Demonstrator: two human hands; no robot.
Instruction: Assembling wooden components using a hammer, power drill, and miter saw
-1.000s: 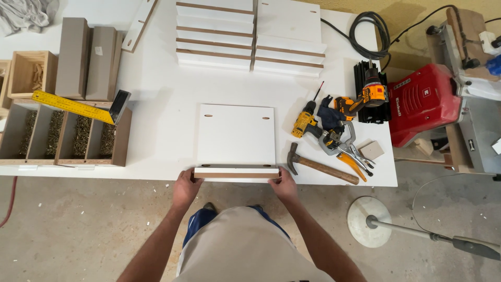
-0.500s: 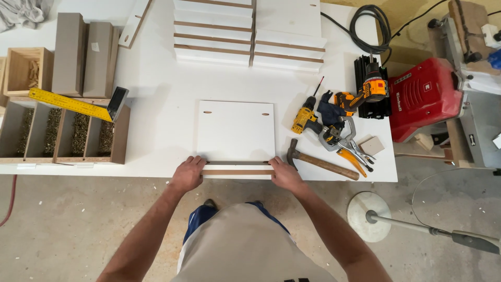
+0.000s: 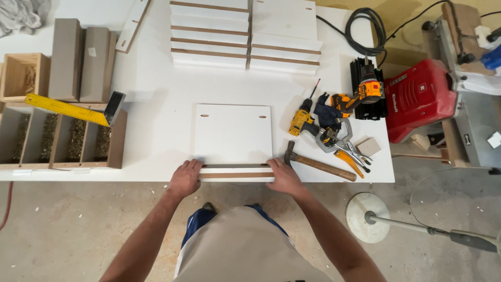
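Bare tabletop (image 3: 156, 125) left of the white panel (image 3: 234, 133); hammer (image 3: 318, 164) and drills (image 3: 334, 107) crowd its right.

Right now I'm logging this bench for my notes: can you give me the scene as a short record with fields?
Surface: white worktable
Left hand: grips the left end of a narrow white board standing on edge at the table's front
Right hand: grips the board's right end
Behind the board: flat white panel with two slots
Right of it: hammer, clamps, two yellow drills
Left: yellow square on wooden compartments
Far side: stacked white boards
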